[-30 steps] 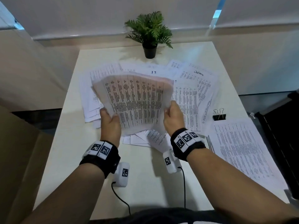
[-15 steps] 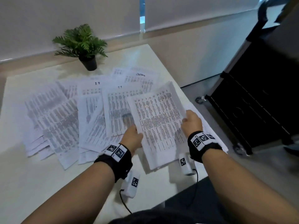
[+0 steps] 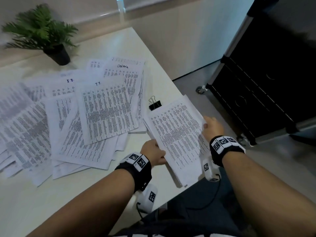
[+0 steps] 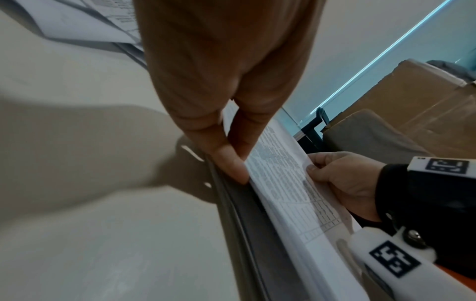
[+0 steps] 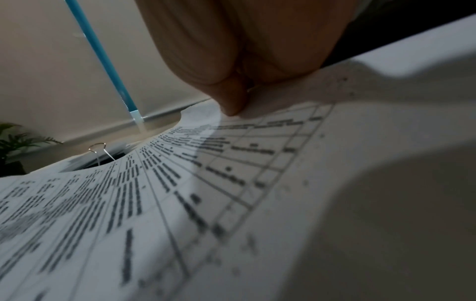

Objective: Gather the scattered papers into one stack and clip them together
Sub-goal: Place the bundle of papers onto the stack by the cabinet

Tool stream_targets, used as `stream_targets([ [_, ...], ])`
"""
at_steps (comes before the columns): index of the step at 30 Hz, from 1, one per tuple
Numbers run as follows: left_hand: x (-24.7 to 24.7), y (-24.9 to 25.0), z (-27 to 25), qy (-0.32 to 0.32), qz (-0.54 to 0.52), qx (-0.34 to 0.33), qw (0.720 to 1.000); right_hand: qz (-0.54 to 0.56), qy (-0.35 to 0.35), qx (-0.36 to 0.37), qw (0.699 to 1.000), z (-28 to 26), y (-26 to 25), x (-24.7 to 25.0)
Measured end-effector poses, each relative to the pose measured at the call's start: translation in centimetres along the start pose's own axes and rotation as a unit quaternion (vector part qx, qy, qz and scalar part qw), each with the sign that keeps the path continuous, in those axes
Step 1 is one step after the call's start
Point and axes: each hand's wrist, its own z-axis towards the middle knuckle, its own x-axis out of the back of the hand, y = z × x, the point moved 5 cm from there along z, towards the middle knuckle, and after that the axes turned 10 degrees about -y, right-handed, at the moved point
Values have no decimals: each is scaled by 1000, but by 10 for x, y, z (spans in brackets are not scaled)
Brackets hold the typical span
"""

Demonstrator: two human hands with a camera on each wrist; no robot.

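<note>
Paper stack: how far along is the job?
Partly done. Both hands, left hand and right hand, grip a gathered stack at the table's right edge. Many loose sheets lie spread across the table. The binder clip sits unused beside the stack. Left: gather the rest, clip.

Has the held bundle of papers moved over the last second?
Yes. The bundle, gripped by the left hand and right hand, has shifted right to the table's right edge, just right of the binder clip.
</note>
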Motion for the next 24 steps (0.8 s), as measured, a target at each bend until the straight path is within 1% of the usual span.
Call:
stream_targets([
  [4,0,1,1,20,42,3,999,29,-9,-4,1000,8,6,-9],
  [7,-2,0,6,27,61,-14,998,17,-8,-9,1000,11,10,-12],
  [9,-1,-3,10,43,57,-31,997,13,5,-12,1000,10,9,-10],
  [11,0,-2,10,62,40,-45,996,-20,23,-21,999,8,5,-7],
  [13,7,1,8,91,68,-56,992,-59,48,-19,997,4,-5,-4],
  [14,13,4,7,105,81,-62,989,-63,57,-4,996,3,-14,-3],
  [16,33,11,3,139,78,-75,984,-57,44,49,996,2,-39,-7],
  [18,65,18,-4,198,75,-92,973,-40,8,110,993,4,-72,-21],
  [20,107,22,-15,272,82,-113,952,0,-31,171,985,4,-109,-39],
  [22,155,19,-28,348,92,-121,925,30,-78,208,975,2,-148,-58],
  [23,181,14,-34,384,101,-112,911,34,-98,216,971,1,-167,-68],
  [24,207,8,-39,415,115,-88,898,41,-111,219,969,1,-184,-77],
])
